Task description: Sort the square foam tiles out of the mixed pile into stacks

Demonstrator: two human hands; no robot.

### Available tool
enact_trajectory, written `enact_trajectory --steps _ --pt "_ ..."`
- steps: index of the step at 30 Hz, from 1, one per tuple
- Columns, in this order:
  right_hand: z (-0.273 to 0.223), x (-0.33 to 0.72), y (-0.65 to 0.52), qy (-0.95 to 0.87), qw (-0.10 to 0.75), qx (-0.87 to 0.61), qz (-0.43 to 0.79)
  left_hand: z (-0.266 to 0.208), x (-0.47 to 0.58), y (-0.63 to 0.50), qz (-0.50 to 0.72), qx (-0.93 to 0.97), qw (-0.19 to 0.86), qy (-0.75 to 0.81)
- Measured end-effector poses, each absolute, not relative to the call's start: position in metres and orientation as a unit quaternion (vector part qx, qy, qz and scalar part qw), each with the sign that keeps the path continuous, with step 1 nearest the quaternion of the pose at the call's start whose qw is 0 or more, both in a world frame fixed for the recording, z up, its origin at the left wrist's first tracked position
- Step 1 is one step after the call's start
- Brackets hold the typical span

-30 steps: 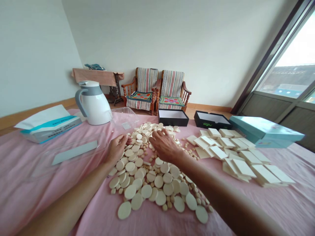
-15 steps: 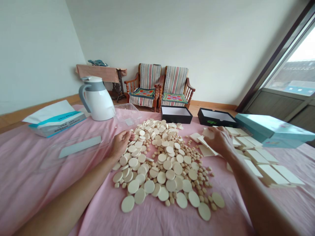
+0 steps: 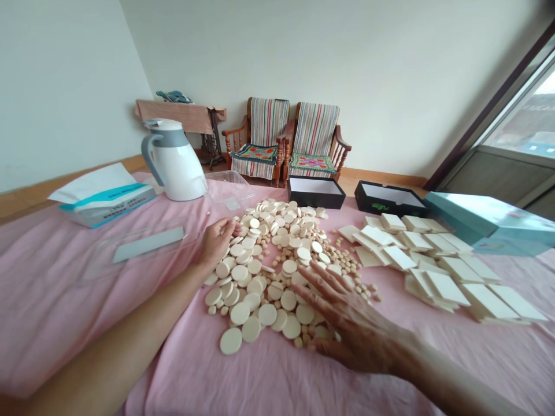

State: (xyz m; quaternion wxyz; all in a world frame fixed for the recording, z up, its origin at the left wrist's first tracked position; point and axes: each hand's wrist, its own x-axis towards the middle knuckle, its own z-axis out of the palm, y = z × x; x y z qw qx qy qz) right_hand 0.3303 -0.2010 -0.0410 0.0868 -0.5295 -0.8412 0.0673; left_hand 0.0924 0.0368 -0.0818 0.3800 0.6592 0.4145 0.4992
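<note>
A pile of round pale wooden discs [image 3: 267,315] lies spread on the pink cloth, mixed with small wooden cubes [image 3: 342,261]. My left hand [image 3: 217,240] rests at the pile's far left edge, fingers curled together; what they hold, if anything, is hidden. Across the pile's right front side, my right hand [image 3: 347,315] lies palm down with fingers stretched and apart, touching the discs and covering some of them. Beyond it to the right are flat rectangular wooden pieces [image 3: 468,268], some in neat stacks, others heaped loosely.
Behind the pile stand two black open boxes [image 3: 316,199] and a clear plastic tray [image 3: 232,193]. A light blue box [image 3: 489,222] sits at the right. On the left are a white and grey jug [image 3: 182,170], a tissue pack [image 3: 106,202] and a clear plastic lid [image 3: 147,245].
My right hand has moved from the rectangular pieces left and nearer, onto the discs, and its fingers have spread. My left hand stays by the pile. The view has shifted slightly.
</note>
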Motion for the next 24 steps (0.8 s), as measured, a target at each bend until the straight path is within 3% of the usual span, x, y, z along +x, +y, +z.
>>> enact_trajectory --steps 14,24 --pt "-0.055 0.304 -0.109 -0.856 0.057 -0.513 0.019 -0.084 0.092 0.037 0.507 0.664 0.373 0.404" --pt "-0.041 0.348 -0.175 -0.786 0.176 -0.593 -0.001 -0.086 0.091 0.040 0.507 0.668 0.371 0.399"
